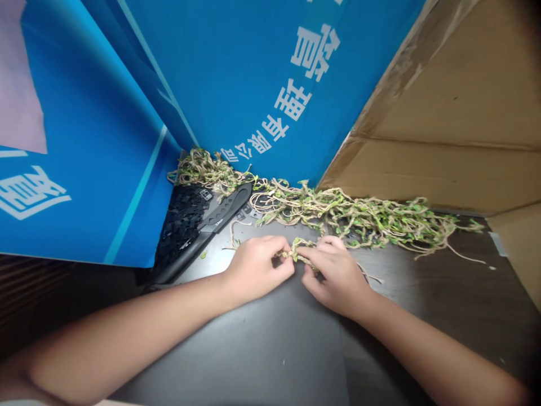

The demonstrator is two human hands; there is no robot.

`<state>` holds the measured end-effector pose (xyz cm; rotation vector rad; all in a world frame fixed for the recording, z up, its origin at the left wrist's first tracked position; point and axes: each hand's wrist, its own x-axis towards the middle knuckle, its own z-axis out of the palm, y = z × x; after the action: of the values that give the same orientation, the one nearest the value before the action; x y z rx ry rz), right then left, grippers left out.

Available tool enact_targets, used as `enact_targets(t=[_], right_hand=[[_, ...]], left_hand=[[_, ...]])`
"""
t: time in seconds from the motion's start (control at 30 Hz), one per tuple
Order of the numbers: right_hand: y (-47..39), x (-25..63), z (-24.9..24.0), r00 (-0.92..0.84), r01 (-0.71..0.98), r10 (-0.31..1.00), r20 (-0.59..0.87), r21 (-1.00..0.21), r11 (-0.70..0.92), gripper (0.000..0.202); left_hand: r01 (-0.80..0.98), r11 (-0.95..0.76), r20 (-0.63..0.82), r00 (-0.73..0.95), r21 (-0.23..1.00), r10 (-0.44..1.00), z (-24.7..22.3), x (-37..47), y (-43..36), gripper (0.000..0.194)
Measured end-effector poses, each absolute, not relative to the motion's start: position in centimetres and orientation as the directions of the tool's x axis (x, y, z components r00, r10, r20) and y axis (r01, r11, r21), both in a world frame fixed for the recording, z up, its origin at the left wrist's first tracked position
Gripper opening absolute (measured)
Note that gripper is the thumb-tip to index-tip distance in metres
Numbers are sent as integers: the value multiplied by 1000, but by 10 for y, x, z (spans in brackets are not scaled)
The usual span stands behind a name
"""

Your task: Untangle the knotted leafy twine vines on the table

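Observation:
A braided length of tan twine with green leaves point(296, 254) is stretched between my two hands, low over the dark table. My left hand point(257, 265) pinches its left part between thumb and bent fingers. On the other side my right hand point(336, 273) has its fingers curled round the twine, the index finger reaching toward the left fingertips. Loose twine ends stick out beyond both hands. Just behind them lies a long heap of similar leafy twine point(359, 217), and a smaller heap of leafy twine point(203, 169) sits in the back left corner.
A black-handled tool point(211, 225), its kind unclear, lies slanting left of my hands, beside a pile of small black pieces point(181, 208). Blue panels with white characters point(253, 67) stand behind and left. A cardboard wall point(443, 124) rises at right. The grey tabletop point(253, 349) extends toward me.

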<state>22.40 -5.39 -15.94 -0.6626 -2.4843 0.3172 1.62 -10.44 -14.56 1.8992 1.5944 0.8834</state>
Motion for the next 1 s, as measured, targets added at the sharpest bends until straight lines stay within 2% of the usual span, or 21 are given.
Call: enact_targets(t=[0.1,0.3,0.43,0.67,0.9,1.0], right_hand=[[-55,224,-157,-730,393,523,440,-356,848,32],[-53,222,-154,-739,404,532,413,-361,841,12],[-52,223,-157,-736,387,511,444,-343,856,16],[-57,225,-158,-715,397,518,470,-338,853,36],[-55,224,-157,-732,396,529,430,-364,843,17],[-53,223,-160,-730,375,512,453,-362,854,22]], left_hand=[[650,-176,149,98,739,984,-145,15,-104,5],[645,-190,156,111,741,982,-145,16,-103,5],[644,-187,155,108,742,982,-146,17,-104,6],[644,-165,141,89,747,986,-145,16,-103,5],[640,-175,143,103,748,984,-145,16,-104,6],[644,-175,147,97,745,984,-146,16,-104,6]])
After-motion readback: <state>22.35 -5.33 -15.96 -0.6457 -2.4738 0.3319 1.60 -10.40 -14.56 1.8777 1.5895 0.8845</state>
